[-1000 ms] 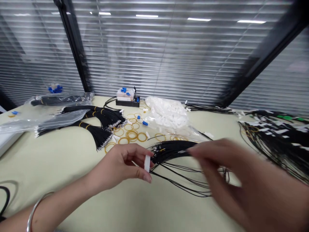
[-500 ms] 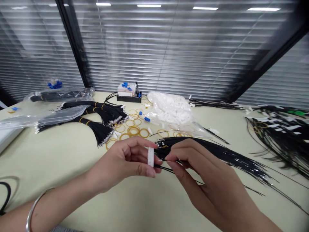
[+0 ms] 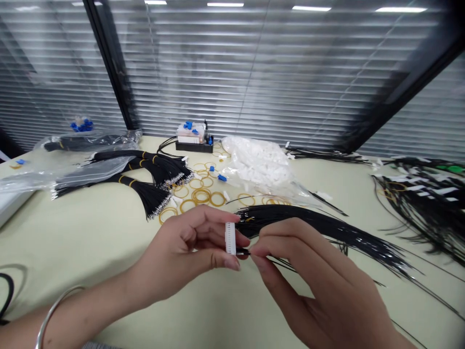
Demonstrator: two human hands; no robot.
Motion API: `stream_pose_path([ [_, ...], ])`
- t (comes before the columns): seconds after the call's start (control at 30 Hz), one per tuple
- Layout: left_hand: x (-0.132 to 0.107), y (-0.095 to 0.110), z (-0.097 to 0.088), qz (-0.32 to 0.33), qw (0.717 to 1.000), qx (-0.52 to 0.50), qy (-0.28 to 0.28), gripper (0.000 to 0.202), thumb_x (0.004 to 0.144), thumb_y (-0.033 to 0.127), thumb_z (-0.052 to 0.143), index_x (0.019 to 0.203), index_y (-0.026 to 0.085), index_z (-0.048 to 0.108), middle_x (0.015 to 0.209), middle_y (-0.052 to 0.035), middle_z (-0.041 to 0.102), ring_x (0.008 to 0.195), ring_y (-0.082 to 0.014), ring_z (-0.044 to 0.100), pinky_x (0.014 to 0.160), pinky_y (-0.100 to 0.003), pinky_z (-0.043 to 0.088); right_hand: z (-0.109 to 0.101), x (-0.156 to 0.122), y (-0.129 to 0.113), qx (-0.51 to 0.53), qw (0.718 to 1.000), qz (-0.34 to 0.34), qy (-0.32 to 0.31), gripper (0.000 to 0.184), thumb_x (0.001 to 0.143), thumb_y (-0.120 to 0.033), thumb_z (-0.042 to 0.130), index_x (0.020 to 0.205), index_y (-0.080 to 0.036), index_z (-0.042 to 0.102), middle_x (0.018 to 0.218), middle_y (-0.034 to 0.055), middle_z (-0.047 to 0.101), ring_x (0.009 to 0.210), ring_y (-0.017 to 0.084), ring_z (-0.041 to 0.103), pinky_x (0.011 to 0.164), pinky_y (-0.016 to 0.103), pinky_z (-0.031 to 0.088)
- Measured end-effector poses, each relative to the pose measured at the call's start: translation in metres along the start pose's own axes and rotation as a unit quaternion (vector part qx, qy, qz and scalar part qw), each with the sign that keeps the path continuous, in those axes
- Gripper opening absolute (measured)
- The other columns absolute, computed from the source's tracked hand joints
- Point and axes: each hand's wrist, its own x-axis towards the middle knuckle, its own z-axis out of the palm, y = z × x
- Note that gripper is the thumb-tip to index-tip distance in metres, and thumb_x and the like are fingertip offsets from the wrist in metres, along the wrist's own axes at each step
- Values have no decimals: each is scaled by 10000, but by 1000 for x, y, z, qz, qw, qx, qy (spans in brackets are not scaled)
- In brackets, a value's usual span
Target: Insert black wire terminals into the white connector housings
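My left hand (image 3: 196, 247) grips a white connector housing (image 3: 230, 238), held upright between thumb and fingertips, its row of slots facing left. Thin black wires (image 3: 242, 251) run from the housing's lower right side. My right hand (image 3: 305, 271) pinches a black wire close to the housing; its tip is hard to make out between the fingers. Behind both hands lies a long bundle of black wires (image 3: 327, 225) with silvery terminals at its ends.
Yellow rubber bands (image 3: 201, 196) and small blue clips (image 3: 222, 178) are scattered behind my hands. A clear bag of white connectors (image 3: 257, 162) sits at the back. Banded black wire bundles (image 3: 148, 191) lie left; labelled wires (image 3: 436, 203) lie right. Window blinds (image 3: 203, 63) stand behind the table.
The right hand's fingertips have moved slightly down, in line with the housing's lower end. The housing stays in my left hand, turned a little so its slotted face shows more.
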Motion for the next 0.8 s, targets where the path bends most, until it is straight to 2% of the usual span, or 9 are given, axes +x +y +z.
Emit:
stream_pose_path([
  [0.2, -1, -3, 0, 32, 999, -12, -17, 354, 715, -34, 668, 974, 204, 632, 831, 51, 720, 696, -22, 668, 662, -77, 540, 2, 1, 0, 0, 1000, -7, 7, 79, 852, -99, 478, 811, -153, 519, 813, 17, 533, 776, 59, 506, 677, 175, 417],
  [0.43, -2, -5, -1, 37, 999, -21, -27, 364, 721, -37, 662, 987, 210, 635, 862, 43, 722, 705, -28, 671, 676, -89, 549, -1, 1, 0, 13, 1000, -4, -6, 97, 853, -85, 460, 815, -157, 511, 807, 8, 526, 752, 49, 491, 634, 165, 407],
  [0.8, -2, -5, -1, 34, 999, -18, -25, 355, 730, -21, 665, 990, 217, 630, 865, 42, 723, 704, -24, 670, 675, -84, 543, -2, -4, 1, 12, 1000, -14, -11, 86, 861, -101, 470, 872, -171, 520, 838, 15, 524, 785, 54, 495, 669, 167, 416],
])
